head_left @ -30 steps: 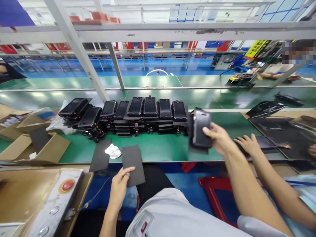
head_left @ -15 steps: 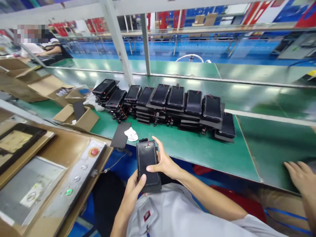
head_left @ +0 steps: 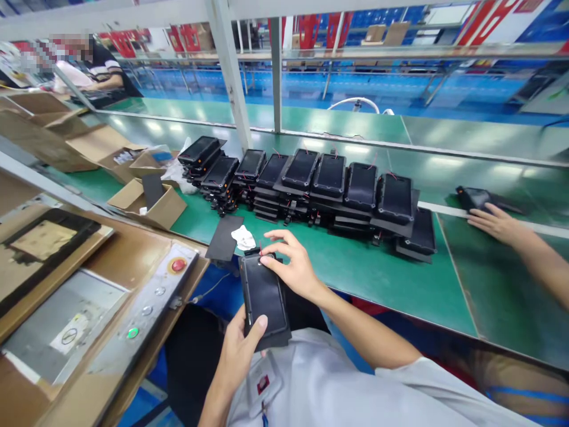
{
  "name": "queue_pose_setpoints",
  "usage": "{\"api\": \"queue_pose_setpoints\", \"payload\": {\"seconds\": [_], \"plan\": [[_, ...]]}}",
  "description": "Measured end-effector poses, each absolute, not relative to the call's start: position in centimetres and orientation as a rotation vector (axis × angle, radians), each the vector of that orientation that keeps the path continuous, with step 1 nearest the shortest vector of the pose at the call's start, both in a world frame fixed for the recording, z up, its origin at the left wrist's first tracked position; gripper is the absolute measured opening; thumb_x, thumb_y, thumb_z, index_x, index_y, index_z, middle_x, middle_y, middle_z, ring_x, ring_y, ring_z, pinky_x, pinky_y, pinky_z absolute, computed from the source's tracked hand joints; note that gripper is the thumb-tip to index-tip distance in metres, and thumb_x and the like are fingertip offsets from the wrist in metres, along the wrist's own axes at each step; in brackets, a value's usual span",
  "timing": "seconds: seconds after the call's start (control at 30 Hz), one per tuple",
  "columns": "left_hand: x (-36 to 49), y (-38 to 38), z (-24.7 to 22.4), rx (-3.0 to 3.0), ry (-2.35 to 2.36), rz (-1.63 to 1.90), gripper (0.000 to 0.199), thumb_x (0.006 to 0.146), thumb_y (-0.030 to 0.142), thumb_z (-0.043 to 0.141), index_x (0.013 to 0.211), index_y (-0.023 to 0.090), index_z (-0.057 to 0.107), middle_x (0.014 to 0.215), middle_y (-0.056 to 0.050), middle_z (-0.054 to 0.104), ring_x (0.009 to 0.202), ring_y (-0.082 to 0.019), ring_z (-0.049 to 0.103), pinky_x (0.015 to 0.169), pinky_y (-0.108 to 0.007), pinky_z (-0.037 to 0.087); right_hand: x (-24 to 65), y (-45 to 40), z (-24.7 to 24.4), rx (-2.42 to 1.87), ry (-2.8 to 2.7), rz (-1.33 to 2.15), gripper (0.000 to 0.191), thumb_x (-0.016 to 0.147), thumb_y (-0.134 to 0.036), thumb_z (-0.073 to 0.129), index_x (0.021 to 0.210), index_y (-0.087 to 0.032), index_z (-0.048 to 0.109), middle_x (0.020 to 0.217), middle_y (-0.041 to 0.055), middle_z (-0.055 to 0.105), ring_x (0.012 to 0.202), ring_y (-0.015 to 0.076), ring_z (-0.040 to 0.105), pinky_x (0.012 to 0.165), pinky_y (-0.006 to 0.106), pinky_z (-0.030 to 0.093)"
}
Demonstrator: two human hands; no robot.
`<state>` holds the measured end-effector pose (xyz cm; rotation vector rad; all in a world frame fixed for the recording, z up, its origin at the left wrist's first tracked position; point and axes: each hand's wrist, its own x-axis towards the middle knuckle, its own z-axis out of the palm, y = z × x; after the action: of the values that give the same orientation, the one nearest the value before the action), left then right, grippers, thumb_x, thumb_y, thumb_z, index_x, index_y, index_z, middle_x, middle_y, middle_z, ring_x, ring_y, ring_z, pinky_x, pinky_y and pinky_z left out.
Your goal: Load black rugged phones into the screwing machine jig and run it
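Note:
A black rectangular device casing is held in front of my body, with a dark foam sheet showing under its lower edge. My left hand grips its lower left side, thumb on the face. At the casing's top end, my right hand pinches the short red wire between thumb and forefinger, the other fingers spread. Just beyond lie a white crumpled cloth and a dark flat sheet. Stacks of similar black casings stand in a row across the green bench.
Open cardboard boxes stand on the left, behind a machine panel with a red button. At the right, another person's hand touches a black device. White posts rise behind the stacks.
My right hand has moved from the casing's right side up to the wire at its top. The other person's hand at the right has reached further onto the bench, and a black device now shows there.

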<state>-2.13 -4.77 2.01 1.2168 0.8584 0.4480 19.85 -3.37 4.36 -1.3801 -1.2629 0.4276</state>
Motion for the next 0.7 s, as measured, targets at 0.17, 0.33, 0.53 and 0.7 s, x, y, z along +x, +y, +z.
{"api": "queue_pose_setpoints", "payload": {"seconds": [0.17, 0.33, 0.53, 0.7], "plan": [[-2.3, -4.7, 2.1, 1.186, 0.874, 0.462, 0.055, 0.091, 0.046, 0.068, 0.137, 0.016, 0.06, 0.092, -0.006, 0.071, 0.057, -0.013, 0.056, 0.05, -0.025, 0.052, 19.6, -3.3, 5.0, -1.354, -1.372, 0.344, 0.004, 0.091, -0.027, 0.074, 0.094, -0.027, 0.077, 0.126, 0.0045, 0.067, 0.121, 0.0241, 0.059, 0.107, 0.047, 0.046], [-2.4, -4.8, 2.0, 1.158, 0.885, 0.499, 0.051, 0.091, 0.047, 0.068, 0.131, 0.015, 0.062, 0.083, -0.003, 0.067, 0.053, -0.012, 0.053, 0.048, -0.024, 0.05, 19.0, -4.5, 4.4, -1.288, -1.623, 0.057, 0.012, 0.092, -0.023, 0.07, 0.098, -0.031, 0.076, 0.112, 0.0034, 0.074, 0.122, 0.0271, 0.059, 0.105, 0.051, 0.045], [-2.6, -4.9, 1.9, 1.144, 0.864, 0.522, 0.051, 0.093, 0.044, 0.066, 0.135, 0.016, 0.06, 0.085, -0.004, 0.066, 0.055, -0.011, 0.053, 0.049, -0.024, 0.051, 18.3, -5.5, 3.5, -1.328, -1.713, -0.027, 0.02, 0.093, -0.02, 0.066, 0.1, -0.035, 0.076, 0.107, -0.0011, 0.079, 0.118, 0.0265, 0.065, 0.111, 0.055, 0.037], [-2.7, -5.1, 1.9, 1.141, 0.868, 0.53, 0.052, 0.092, 0.046, 0.067, 0.135, 0.016, 0.061, 0.086, -0.004, 0.068, 0.056, -0.012, 0.054, 0.048, -0.025, 0.052, 17.8, -6.1, 3.3, -1.313, -1.752, -0.035, 0.022, 0.094, -0.02, 0.063, 0.103, -0.035, 0.075, 0.114, -0.0025, 0.078, 0.119, 0.026, 0.067, 0.116, 0.058, 0.033]]}}
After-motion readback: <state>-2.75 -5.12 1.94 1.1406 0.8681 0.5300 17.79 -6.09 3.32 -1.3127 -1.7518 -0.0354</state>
